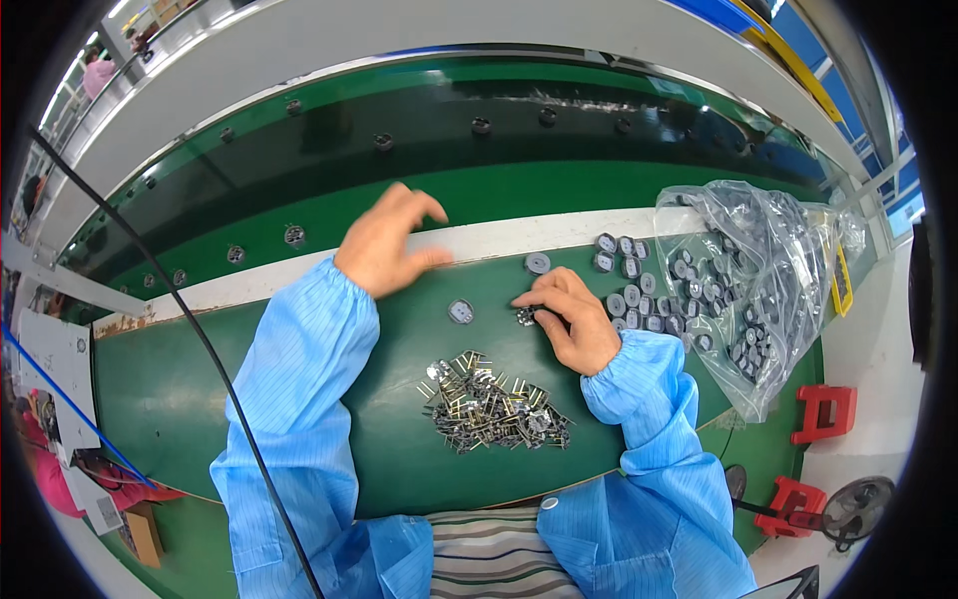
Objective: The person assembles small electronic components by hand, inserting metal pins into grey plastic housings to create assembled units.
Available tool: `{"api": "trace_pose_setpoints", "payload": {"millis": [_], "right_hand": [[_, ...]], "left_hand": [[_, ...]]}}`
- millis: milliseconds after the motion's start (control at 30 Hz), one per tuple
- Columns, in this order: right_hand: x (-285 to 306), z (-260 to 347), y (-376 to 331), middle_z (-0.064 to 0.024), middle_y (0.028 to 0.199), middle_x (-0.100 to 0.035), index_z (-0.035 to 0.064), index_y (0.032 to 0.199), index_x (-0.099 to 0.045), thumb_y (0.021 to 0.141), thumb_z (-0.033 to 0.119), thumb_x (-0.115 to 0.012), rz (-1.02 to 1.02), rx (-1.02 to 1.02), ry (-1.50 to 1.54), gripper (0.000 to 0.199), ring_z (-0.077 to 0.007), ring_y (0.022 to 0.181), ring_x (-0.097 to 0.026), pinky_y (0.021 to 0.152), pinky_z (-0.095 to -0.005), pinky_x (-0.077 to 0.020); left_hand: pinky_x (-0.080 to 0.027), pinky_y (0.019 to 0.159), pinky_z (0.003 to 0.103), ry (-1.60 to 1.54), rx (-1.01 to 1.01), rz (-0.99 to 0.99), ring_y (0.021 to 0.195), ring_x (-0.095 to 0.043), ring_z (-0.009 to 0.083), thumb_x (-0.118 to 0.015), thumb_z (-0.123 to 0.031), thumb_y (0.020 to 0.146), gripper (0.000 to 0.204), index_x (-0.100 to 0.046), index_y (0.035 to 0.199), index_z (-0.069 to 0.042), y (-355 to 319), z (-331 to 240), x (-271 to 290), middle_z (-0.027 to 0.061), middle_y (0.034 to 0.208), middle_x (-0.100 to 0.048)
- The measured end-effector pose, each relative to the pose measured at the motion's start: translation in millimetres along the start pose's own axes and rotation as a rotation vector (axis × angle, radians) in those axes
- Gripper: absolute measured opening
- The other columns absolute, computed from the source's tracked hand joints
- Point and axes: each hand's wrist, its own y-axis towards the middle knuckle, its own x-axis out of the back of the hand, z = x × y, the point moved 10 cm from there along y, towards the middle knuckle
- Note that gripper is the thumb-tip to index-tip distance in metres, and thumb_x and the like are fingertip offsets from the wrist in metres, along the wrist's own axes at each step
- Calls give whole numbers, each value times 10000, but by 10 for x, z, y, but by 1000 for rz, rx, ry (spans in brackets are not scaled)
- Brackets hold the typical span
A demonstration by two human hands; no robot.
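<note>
My left hand is over the white rail along the far edge of the green table, thumb and fingers apart, holding nothing. Thumb and fingertips of my right hand pinch a small dark part with bright metal spots, low over the tabletop. Between the hands lies a round grey housing, its hollow side up. Another grey round housing rests just beyond my right fingertips. Nearer to me is a pile of small electronic parts with metal pins.
Several grey round housings stand grouped right of my right hand, beside a clear plastic bag holding more. Beyond the rail runs a green conveyor belt with spaced round parts on it. A black cable crosses the left. Red stools stand at right.
</note>
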Motion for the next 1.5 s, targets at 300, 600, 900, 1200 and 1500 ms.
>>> {"api": "trace_pose_setpoints", "payload": {"millis": [300,600,900,1200,1500], "right_hand": [[-122,-29,-31,-90,938,-597,87,1050,-709,831,-2,-750,16,62,-80,240,-302,900,-590,760,-405,-504],[-38,-84,-31,-92,900,-587,52,977,-674,825,13,-763,-2,-72,-80,180,-318,887,-594,757,-426,-513],[5,-89,-17,-90,891,-612,32,867,-680,813,32,-782,-75,-34,-153,115,-308,885,-602,750,-406,-508],[-110,-112,102,-51,919,-653,46,895,-706,828,40,-801,-123,-99,-3,116,-240,882,-611,776,-362,-459],[-137,123,153,-53,906,-609,63,895,-684,786,31,-803,-144,83,-176,164,-271,901,-583,790,-399,-424]], "left_hand": [[-555,791,356,-266,-157,459,882,-649,222,-872,-126,794,341,-709,1090,-84,-260,-492,-759,63,1036,-640],[-534,861,435,-275,-172,277,980,-652,291,-877,-215,773,396,-688,1113,-141,-226,-620,-706,71,1021,-617],[-527,740,394,-272,-182,253,887,-634,248,-915,-202,724,412,-693,1060,-112,-265,-605,-856,69,1020,-575],[-496,669,381,-273,-229,129,758,-588,236,-931,-244,723,399,-679,976,-65,-281,-573,-824,67,933,-550],[-487,659,378,-298,-232,112,739,-576,224,-943,-216,699,387,-689,948,-63,-283,-572,-830,56,920,-555]]}}
